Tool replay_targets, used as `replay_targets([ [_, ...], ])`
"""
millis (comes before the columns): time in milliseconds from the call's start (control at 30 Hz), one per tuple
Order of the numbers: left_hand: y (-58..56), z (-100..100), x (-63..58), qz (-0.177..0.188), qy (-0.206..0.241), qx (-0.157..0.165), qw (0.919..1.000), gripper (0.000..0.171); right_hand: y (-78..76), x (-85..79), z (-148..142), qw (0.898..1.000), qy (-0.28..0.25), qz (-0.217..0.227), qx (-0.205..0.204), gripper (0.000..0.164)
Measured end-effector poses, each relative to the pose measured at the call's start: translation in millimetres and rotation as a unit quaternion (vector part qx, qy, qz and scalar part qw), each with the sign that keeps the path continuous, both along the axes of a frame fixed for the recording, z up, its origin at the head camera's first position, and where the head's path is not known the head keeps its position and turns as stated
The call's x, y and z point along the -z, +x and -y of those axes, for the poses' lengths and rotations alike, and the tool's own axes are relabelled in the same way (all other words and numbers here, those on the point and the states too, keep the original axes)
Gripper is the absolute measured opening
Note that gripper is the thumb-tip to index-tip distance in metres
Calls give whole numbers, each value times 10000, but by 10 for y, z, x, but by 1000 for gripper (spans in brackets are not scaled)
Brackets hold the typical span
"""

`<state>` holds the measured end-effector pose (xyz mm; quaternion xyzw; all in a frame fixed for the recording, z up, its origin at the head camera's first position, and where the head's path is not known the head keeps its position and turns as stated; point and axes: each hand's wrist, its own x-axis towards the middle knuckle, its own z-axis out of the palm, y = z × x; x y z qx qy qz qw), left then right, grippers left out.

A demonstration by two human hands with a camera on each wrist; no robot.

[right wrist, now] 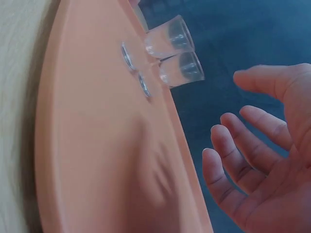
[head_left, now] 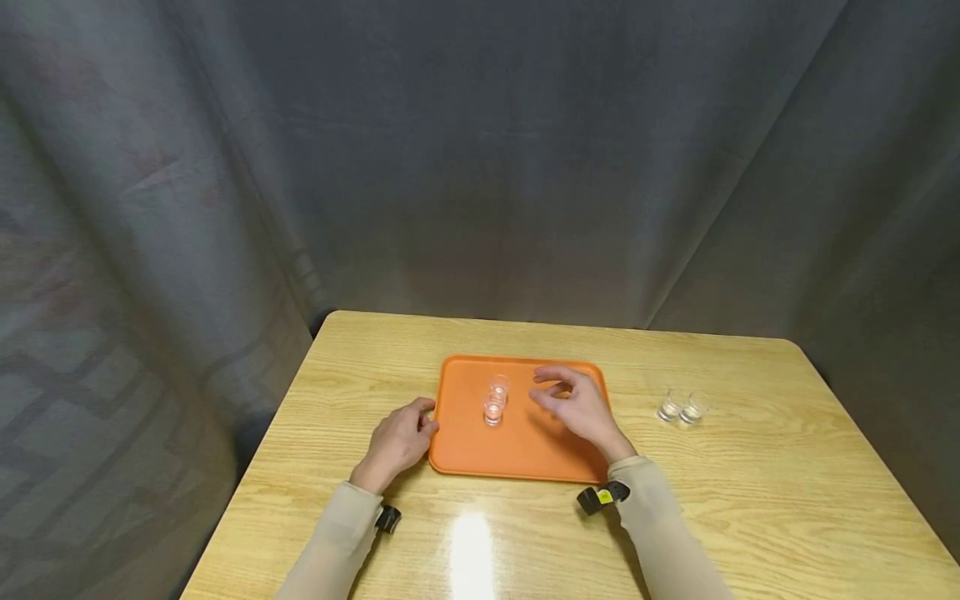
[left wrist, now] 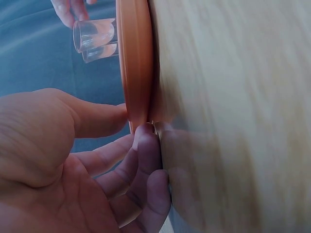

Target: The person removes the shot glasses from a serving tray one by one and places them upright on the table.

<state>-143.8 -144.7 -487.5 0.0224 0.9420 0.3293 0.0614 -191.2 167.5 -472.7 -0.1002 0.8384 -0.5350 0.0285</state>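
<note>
An orange tray [head_left: 468, 454] lies on the wooden table, bearing two small clear shot glasses. The nearer glass [head_left: 492, 413] stands just in front of the farther glass [head_left: 498, 386], left of the tray's middle. At the tray's left edge, my left hand [head_left: 397, 442] pinches the rim, thumb at the top and fingertips low against the outer side, as the left wrist view shows. My right hand [head_left: 579, 408] hovers over the tray's right half, holding nothing. Its fingers [right wrist: 235, 153] are loosely bent and apart from the glasses, and its shadow falls on the tray.
Two more shot glasses, a left one [head_left: 669, 406] and a right one [head_left: 693, 408], stand side by side on the table [head_left: 787, 467] to the right of the tray. A dark grey curtain [head_left: 480, 167] hangs behind the table and along its sides.
</note>
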Motion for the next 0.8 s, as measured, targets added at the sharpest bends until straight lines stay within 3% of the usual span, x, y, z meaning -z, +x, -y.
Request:
replay_targets([
  [800,8,-1,19,8,80,38,10000,41,-114,107,404,9989,384,208,-162,39],
])
